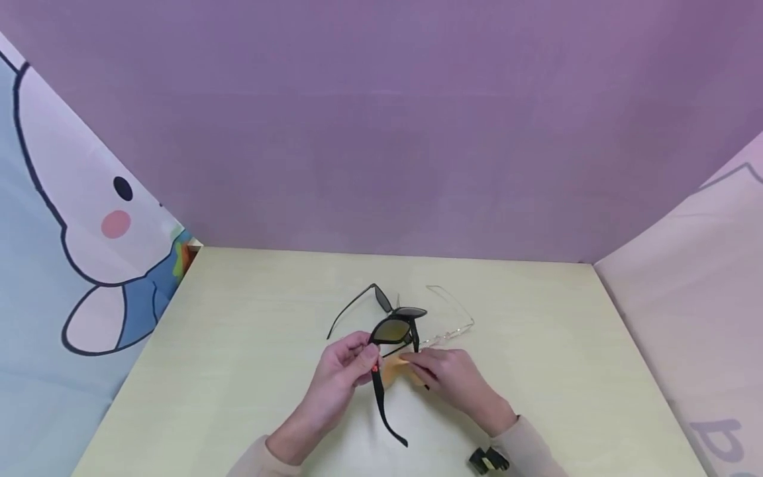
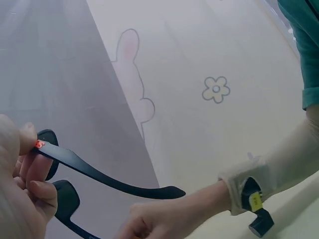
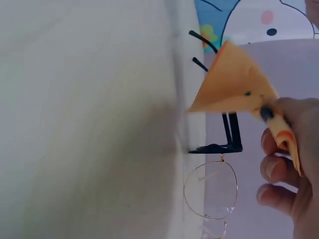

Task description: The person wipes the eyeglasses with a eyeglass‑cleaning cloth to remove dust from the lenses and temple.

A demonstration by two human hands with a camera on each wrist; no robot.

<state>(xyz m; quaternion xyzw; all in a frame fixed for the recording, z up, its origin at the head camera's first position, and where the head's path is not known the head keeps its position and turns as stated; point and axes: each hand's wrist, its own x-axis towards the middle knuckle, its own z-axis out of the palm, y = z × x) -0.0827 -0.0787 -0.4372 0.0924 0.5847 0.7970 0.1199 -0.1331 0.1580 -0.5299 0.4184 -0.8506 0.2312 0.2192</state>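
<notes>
My left hand (image 1: 340, 371) pinches a pair of black sunglasses (image 1: 391, 330) near one hinge, where a small red mark shows. The near temple (image 2: 114, 184) juts out, curving down toward me in the head view. Between the fingers of my right hand (image 1: 453, 377) is an orange cloth (image 3: 234, 82), gripped at the far temple of the sunglasses. A dark tip shows against the cloth in the right wrist view; how far the cloth wraps the temple is hidden. Just beyond my hands, another pair of black sunglasses (image 1: 383, 298) lies unfolded on the table.
Thin gold-rimmed glasses (image 3: 237, 186) lie on the pale table (image 1: 238, 318) beside the second sunglasses. A purple wall (image 1: 381, 132) stands behind, with printed cloth panels (image 1: 95, 265) at the sides. A black device (image 1: 489, 460) is strapped on my right wrist.
</notes>
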